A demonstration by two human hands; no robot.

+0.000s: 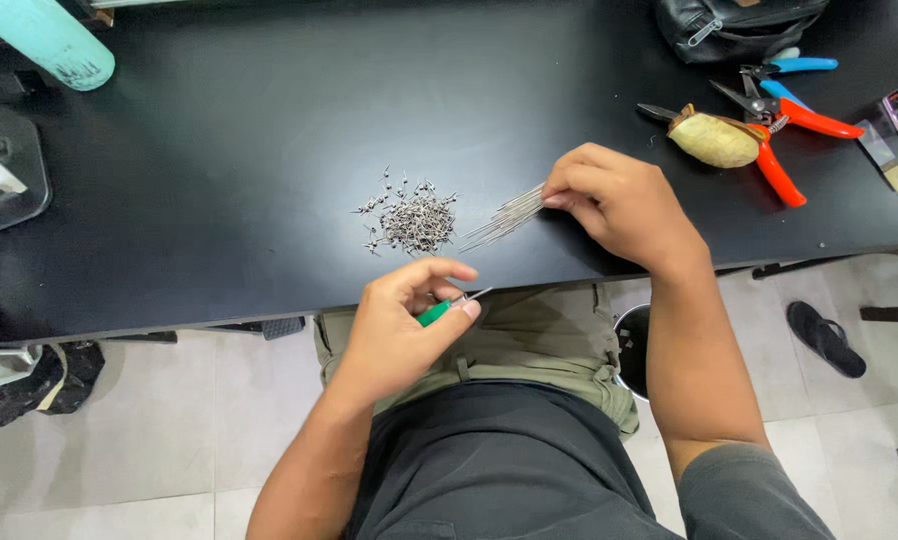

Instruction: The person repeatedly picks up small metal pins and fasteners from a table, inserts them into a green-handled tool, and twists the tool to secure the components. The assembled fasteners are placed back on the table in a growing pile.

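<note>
So the right hand (617, 205) is pinched down on one end of a bundle of thin wire pins (504, 218), fingers closed on the tips while the rest fans out flat on the black worktop (219, 170), not far from its near edge. The left hand (399, 325) is curled around a small green-handled tool (436, 311) with a fine metal tip, held just off that near edge, over the lap.

Between the two hands, a bit further in, sits a little pile of tiny metal fittings (410, 217).

Handling-wise, I'd guess those pins weigh next to nothing, are springy, and bend easily if you grab them mid-length. They look slick too, so they probably roll and scatter. Pinching near one end, like the hand does now, seems the safest grip. The fittings look fiddly, more of a fingertip or tool-tip pickup.

Over toward the far right corner there are orange-handled snips (784, 150) and blue-handled pliers (794, 66), well apart from the hands.
</note>
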